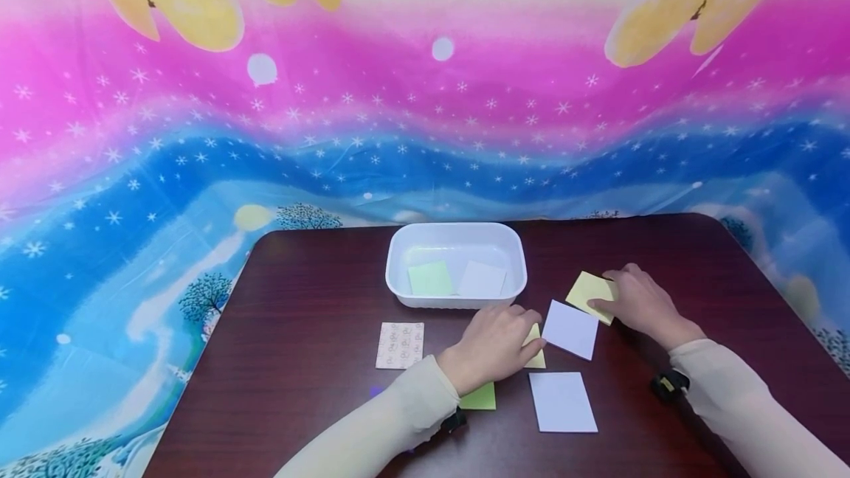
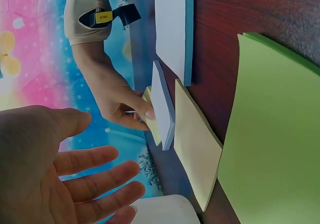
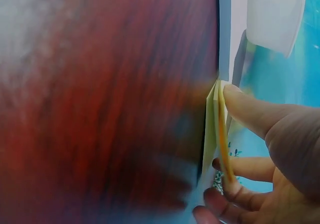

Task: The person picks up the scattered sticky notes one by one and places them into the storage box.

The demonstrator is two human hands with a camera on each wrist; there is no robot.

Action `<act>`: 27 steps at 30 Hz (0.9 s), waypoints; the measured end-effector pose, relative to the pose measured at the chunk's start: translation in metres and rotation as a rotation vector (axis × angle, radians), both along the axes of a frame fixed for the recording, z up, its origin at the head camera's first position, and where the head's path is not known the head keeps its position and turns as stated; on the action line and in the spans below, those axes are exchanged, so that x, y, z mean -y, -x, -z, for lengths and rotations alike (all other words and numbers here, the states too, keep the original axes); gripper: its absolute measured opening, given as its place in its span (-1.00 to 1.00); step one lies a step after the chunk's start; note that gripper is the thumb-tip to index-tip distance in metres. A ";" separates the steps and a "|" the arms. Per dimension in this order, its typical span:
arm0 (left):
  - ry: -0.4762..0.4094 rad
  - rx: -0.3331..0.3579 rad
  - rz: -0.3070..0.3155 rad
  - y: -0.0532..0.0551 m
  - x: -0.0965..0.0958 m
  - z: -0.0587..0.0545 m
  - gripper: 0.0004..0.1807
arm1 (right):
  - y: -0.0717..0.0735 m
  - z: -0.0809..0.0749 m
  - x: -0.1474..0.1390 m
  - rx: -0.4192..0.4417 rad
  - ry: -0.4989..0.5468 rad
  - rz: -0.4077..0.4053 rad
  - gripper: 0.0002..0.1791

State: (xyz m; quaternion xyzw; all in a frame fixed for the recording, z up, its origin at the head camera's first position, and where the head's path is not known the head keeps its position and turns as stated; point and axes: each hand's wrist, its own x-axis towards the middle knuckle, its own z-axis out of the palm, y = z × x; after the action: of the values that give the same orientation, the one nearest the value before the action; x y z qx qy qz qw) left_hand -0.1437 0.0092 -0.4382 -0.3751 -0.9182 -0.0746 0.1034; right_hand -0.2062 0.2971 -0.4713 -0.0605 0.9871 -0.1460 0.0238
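My right hand point(image 1: 647, 305) pinches a yellow sticky-note pad point(image 1: 589, 295) at its right side, thumb on one face and fingers on the other. In the right wrist view, that pad's sheets point(image 3: 214, 119) fan slightly apart. My left hand point(image 1: 498, 341) hovers over another yellow pad point(image 2: 197, 146), its fingers loosely extended with nothing in them. Between the two hands lies a white pad point(image 1: 569, 330), and a second white pad point(image 1: 563, 403) sits nearer the front. A green pad point(image 1: 479, 397) is partly hidden under my left wrist.
A white plastic tub point(image 1: 456, 302) stands at the back of the dark wooden table point(image 1: 305, 330), holding a light green pad point(image 1: 430, 279) and a white pad point(image 1: 482, 279). Left of my left hand lies a patterned pad point(image 1: 400, 346). Something purple point(image 1: 377, 391) peeks from behind my left sleeve.
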 end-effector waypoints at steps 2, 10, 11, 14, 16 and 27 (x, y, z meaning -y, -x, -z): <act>-0.001 -0.006 -0.002 0.000 0.001 0.001 -0.72 | -0.001 0.001 0.000 -0.007 0.018 0.004 -0.20; 0.003 -0.017 -0.008 0.003 -0.002 0.002 -0.72 | -0.001 0.000 0.002 -0.030 0.055 0.041 -0.20; 0.003 -0.016 -0.008 0.003 -0.003 0.001 -0.71 | -0.001 0.000 0.003 -0.029 0.055 0.043 -0.19; 0.005 -0.018 -0.003 0.004 -0.006 0.001 -0.73 | -0.002 -0.002 0.003 -0.023 0.055 0.043 -0.18; 0.007 -0.022 -0.001 0.004 -0.008 0.001 -0.75 | -0.003 -0.003 0.003 -0.016 0.058 0.042 -0.18; -0.001 -0.009 0.000 0.006 -0.010 0.001 -0.75 | -0.008 -0.006 0.002 -0.128 0.115 0.018 -0.46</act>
State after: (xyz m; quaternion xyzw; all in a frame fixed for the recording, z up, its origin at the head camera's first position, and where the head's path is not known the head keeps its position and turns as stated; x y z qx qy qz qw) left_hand -0.1497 0.0193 -0.4391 -0.3754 -0.9177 -0.0733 0.1075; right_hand -0.1980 0.2950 -0.4651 -0.0622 0.9772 -0.1983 -0.0442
